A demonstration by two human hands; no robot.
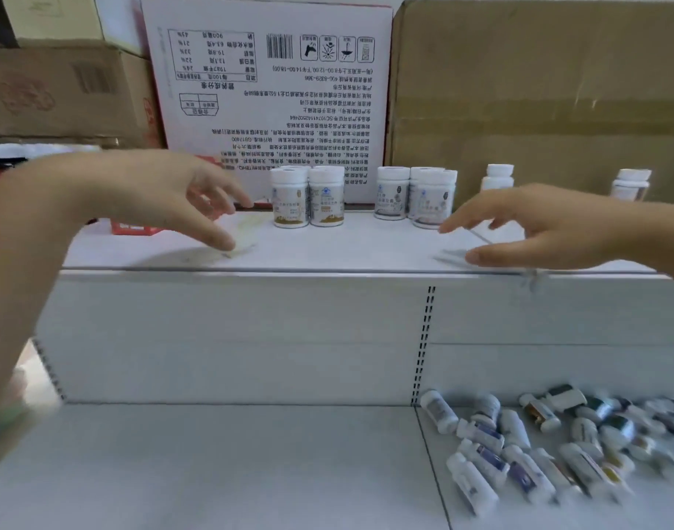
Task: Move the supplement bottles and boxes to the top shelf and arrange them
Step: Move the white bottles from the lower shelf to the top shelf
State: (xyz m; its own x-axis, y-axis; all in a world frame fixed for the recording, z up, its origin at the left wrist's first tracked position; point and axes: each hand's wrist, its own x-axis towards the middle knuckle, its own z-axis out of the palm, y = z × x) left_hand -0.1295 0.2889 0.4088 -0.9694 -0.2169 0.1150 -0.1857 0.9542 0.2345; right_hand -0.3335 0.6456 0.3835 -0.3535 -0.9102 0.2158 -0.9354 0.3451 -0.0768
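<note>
both grips point(156, 193) point(538, 227) empty above white top shelf point(347, 246).

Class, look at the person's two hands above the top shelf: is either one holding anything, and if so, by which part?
Nothing is held. The left hand and the right hand are both open and empty.

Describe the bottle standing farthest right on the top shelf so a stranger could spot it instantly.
Start at the big plain brown carton at the back right of the top shelf. In front of its right part, above the right hand, stands a lone white-capped bottle. Unlike the paired bottles further left, it stands alone, nearest the picture's right edge.
</note>
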